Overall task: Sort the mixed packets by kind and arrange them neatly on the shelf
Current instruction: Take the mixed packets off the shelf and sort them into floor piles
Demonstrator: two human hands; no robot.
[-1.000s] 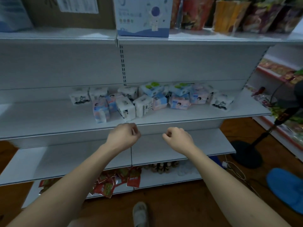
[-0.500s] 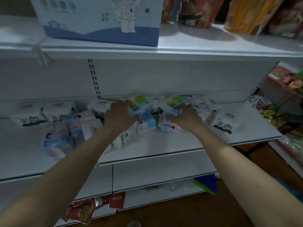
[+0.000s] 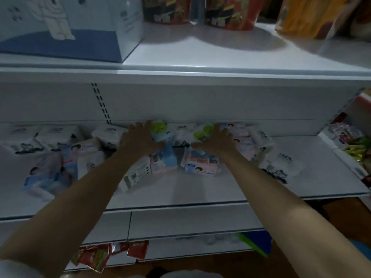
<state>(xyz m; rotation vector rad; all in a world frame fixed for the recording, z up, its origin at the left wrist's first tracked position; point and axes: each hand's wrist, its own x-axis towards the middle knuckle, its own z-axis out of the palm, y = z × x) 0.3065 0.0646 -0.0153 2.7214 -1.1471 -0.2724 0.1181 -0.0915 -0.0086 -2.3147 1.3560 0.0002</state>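
Packets (image 3: 164,157) lie jumbled mid-frame along the shelf (image 3: 200,189), under both hands. Left hand (image 3: 138,140) and right hand (image 3: 216,142) rest spread atop green-labelled packs (image 3: 201,132) at the back wall.

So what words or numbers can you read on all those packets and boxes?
"240": faint digits, my best guess, on the pink packet by the right hand.
White packet under the left arm: barcode and small print, too blurred to read.
Green-spotted packets: blue lettering, unreadable.
Astronaut box and red pouches on the top shelf: print too blurred.
Nothing else is legible.
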